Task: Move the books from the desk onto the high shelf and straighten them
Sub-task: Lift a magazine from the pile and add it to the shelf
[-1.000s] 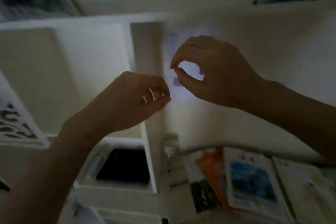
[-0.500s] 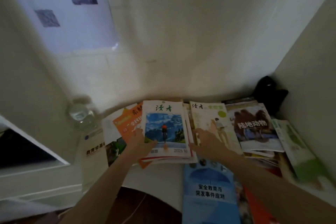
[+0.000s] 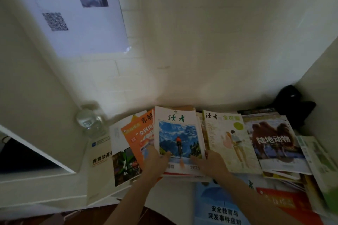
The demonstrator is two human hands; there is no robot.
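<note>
Two hands meet at the near edge of a magazine with a blue mountain cover (image 3: 178,137), which tops a small stack on the white table (image 3: 172,201). Left hand (image 3: 155,162): thumb curled over the cover's lower left corner, fingers hidden beneath the stack, so it grips the stack's edge. Right hand (image 3: 210,163): thumb laid on the cover near the lower right corner, fingers curled round the right edge. The far end of the stack tilts up toward the wall.

Books lie fanned and overlapping across the table. Left of the stack: an orange book (image 3: 140,139), a plant-cover book (image 3: 126,166) and a white book with black title (image 3: 99,159) whose near end overhangs the table's front edge. Right of the stack: a pale illustrated magazine (image 3: 232,144), touching it, then a camel-cover book (image 3: 274,142) and a green-white book (image 3: 318,159) against the right side wall. A blue booklet (image 3: 219,204) and a red book (image 3: 285,204) lie nearest the viewer.

A clear jar (image 3: 89,120) stands at the table's back left corner, a black object (image 3: 292,104) at the back right. The high shelf is out of view. Above the books, the bare wall (image 3: 201,42) leaves open room; a paper sheet (image 3: 76,14) hangs upper left.
</note>
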